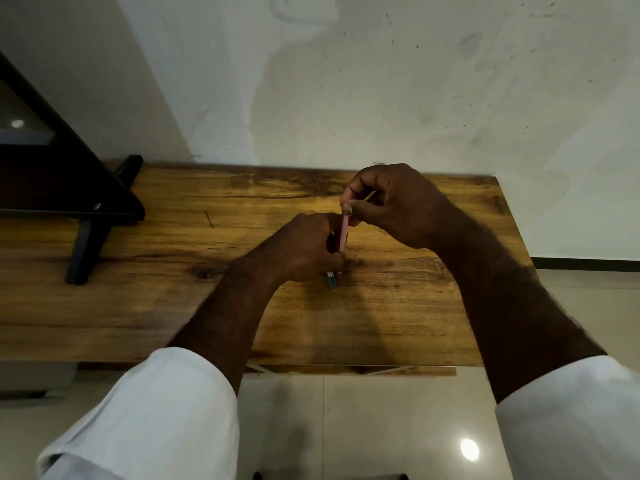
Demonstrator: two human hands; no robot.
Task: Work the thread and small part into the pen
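My left hand (301,249) rests on the wooden table (145,306), fingers curled round a small teal object (331,279) whose end shows below the hand. A thin pink pencil (344,233) stands almost upright between both hands. My right hand (391,202) pinches the pencil's upper end between thumb and forefinger, and the lower end goes down into the left hand's grip. What the teal object is exactly stays hidden by the fingers. Both sleeves are white.
A black monitor (52,174) on a black stand (86,251) occupies the table's left part. A marked white wall (381,81) rises right behind the table. The table's right edge (516,237) drops to a glossy tiled floor (346,427).
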